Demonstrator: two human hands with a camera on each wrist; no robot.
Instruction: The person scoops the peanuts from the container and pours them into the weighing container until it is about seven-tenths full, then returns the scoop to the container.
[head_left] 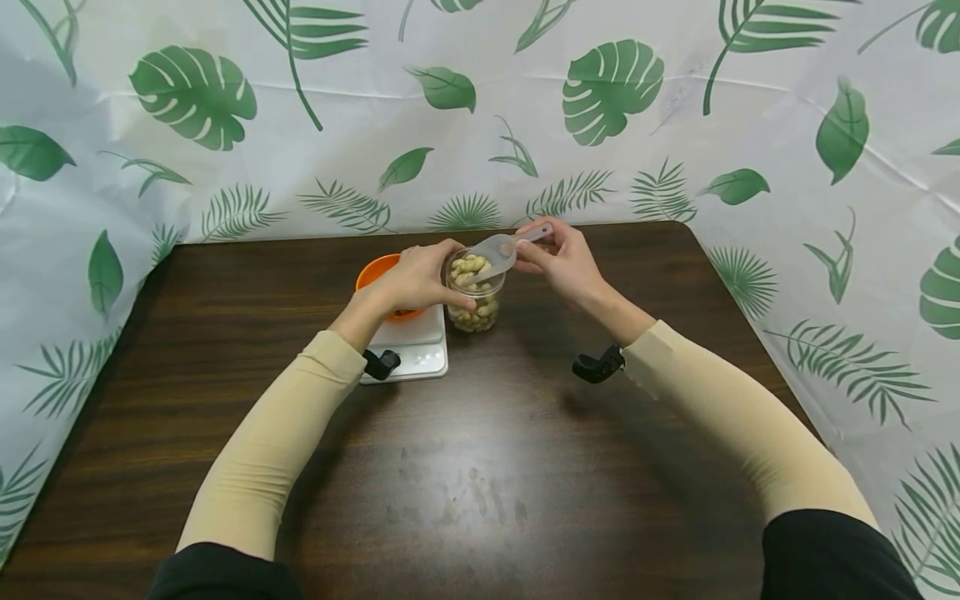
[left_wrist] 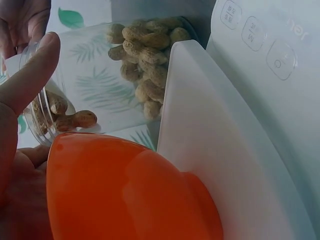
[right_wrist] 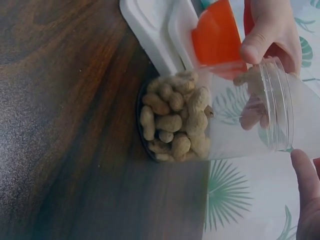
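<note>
Place: small screened-off tabletop set; home or studio, cannot tell | Surround: creased white sheeting (head_left: 337, 167) printed with green leaves, along far, left and right sides | Surface: dark wood-grain table (head_left: 600, 500) | Food-handling signs, far middle: white button-panel scale (head_left: 420, 360), orange bowl (head_left: 371, 273), clear jar of peanuts (head_left: 474, 315)

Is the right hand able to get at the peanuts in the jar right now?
Probably yes, with the scoop: the right hand holds it in the uncovered mouth of the jar, with peanuts piled below.
</note>
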